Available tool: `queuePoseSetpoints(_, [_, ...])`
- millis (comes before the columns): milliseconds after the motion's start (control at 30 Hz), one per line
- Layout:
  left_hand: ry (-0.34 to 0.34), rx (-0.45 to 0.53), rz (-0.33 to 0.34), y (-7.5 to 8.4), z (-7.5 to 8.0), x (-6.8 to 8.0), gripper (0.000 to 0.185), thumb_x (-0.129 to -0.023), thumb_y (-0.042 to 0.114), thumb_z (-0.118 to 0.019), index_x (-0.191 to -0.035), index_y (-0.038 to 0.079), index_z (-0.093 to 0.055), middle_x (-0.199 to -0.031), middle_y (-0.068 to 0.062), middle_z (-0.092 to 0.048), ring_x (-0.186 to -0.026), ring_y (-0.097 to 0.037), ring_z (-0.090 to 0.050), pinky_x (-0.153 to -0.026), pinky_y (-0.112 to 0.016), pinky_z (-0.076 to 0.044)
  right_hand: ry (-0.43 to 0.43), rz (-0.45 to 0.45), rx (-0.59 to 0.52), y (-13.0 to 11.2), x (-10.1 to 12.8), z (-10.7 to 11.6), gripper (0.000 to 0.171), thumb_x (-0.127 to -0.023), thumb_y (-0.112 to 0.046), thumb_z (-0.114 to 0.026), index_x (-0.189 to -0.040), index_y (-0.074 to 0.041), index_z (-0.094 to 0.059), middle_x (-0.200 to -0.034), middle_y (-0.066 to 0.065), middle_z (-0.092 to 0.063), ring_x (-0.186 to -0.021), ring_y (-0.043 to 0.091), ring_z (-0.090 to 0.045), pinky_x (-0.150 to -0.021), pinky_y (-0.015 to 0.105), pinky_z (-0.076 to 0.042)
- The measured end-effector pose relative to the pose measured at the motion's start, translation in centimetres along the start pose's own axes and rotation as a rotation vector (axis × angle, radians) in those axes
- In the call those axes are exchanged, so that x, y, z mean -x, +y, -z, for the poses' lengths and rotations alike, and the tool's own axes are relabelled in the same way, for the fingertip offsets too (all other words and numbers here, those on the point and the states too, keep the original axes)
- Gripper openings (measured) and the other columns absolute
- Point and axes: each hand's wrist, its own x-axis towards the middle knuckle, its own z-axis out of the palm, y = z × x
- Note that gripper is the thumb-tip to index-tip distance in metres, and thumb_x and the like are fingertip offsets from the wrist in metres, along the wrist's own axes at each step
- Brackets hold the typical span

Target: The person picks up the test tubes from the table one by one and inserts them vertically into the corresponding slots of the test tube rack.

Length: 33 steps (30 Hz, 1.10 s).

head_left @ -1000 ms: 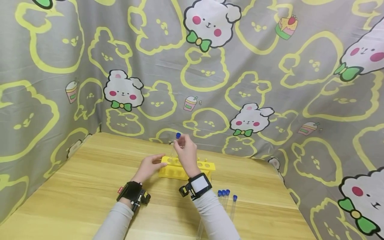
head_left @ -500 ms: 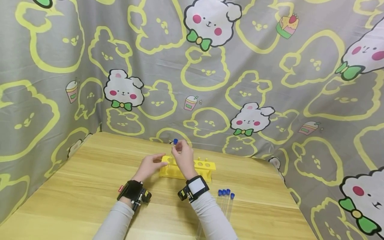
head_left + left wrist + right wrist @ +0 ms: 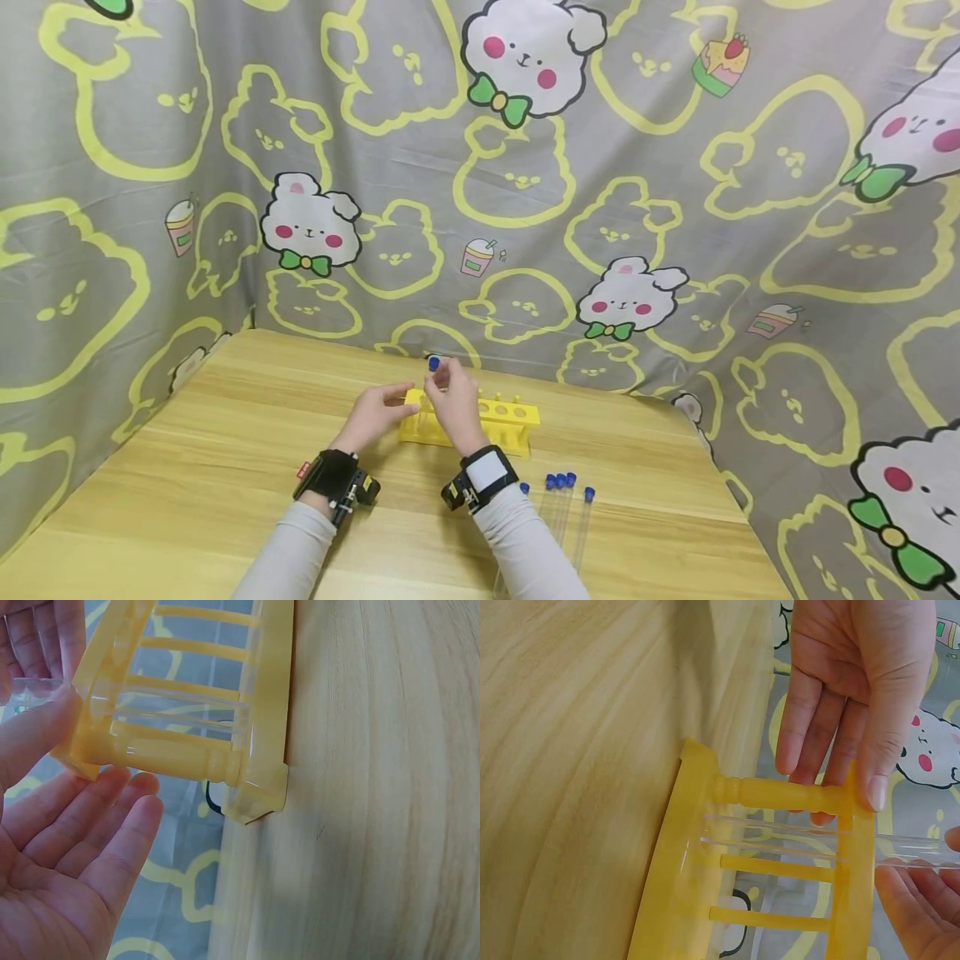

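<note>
The left hand [image 3: 372,418] grips a yellow rack [image 3: 512,420] by its left end; the right hand [image 3: 457,407] pinches a clear tube [image 3: 780,836] below its blue cap [image 3: 434,364]; the tube stands in a hole near that end; more tubes [image 3: 560,481] lie beside the right sleeve [image 3: 528,542]; the rack sits near the back edge of the bench [image 3: 660,467], printed cloth [image 3: 420,150] behind, broad room sideways.
</note>
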Motion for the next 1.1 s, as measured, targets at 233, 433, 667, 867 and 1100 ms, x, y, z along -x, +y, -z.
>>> queuePoseSetpoints(233, [0.003,0.003,0.006,0.23,0.05,0.05,0.052,-0.089,0.025,-0.071,-0.136,0.007,-0.056,-0.134,-0.021,-0.06,-0.119,-0.036,-0.061,-0.099,-0.048,-0.052,0.002,-0.001,0.011,0.11,-0.04,-0.01,0.01,-0.092,-0.014,-0.064,-0.096,-0.007,-0.058,-0.088,0.009,-0.071,-0.084,0.022,-0.071,-0.07,0.026,-0.059])
queuePoseSetpoints(433, [-0.004,0.012,0.009,0.46,0.05,0.11,0.053,-0.089,0.025,-0.07,-0.137,0.007,-0.056,-0.135,-0.02,-0.059,-0.121,-0.036,-0.06,-0.1,-0.048,-0.052,-0.012,0.0,0.025,0.04,-0.1,0.11,0.011,-0.092,-0.014,-0.064,-0.098,-0.007,-0.059,-0.088,0.009,-0.071,-0.083,0.021,-0.071,-0.067,0.024,-0.058])
queuePoseSetpoints(667, [-0.004,0.011,0.005,0.37,0.02,0.19,0.052,-0.089,0.024,-0.071,-0.136,0.006,-0.056,-0.135,-0.019,-0.06,-0.12,-0.036,-0.06,-0.1,-0.048,-0.051,-0.046,0.013,0.066,-0.09,-0.18,0.03,0.013,-0.093,-0.015,-0.064,-0.102,-0.006,-0.06,-0.089,0.009,-0.073,-0.083,0.02,-0.071,-0.069,0.025,-0.059])
queuePoseSetpoints(867, [-0.003,0.008,0.002,0.29,0.04,0.2,0.052,-0.09,0.024,-0.07,-0.137,0.007,-0.056,-0.136,-0.019,-0.059,-0.12,-0.037,-0.06,-0.1,-0.049,-0.051,-0.044,0.042,0.081,-0.26,-0.2,0.13,0.016,-0.093,-0.015,-0.065,-0.106,-0.005,-0.061,-0.088,0.009,-0.073,-0.082,0.02,-0.071,-0.072,0.027,-0.06])
queuePoseSetpoints(1100, [-0.002,-0.005,-0.006,0.28,0.03,0.23,0.053,-0.089,0.025,-0.071,-0.136,0.005,-0.056,-0.135,-0.02,-0.059,-0.119,-0.037,-0.061,-0.099,-0.049,-0.052,-0.071,0.003,0.057,-0.37,-0.1,0.74,0.022,-0.094,-0.017,-0.064,-0.112,-0.005,-0.06,-0.091,0.009,-0.072,-0.085,0.021,-0.071,-0.074,0.027,-0.06])
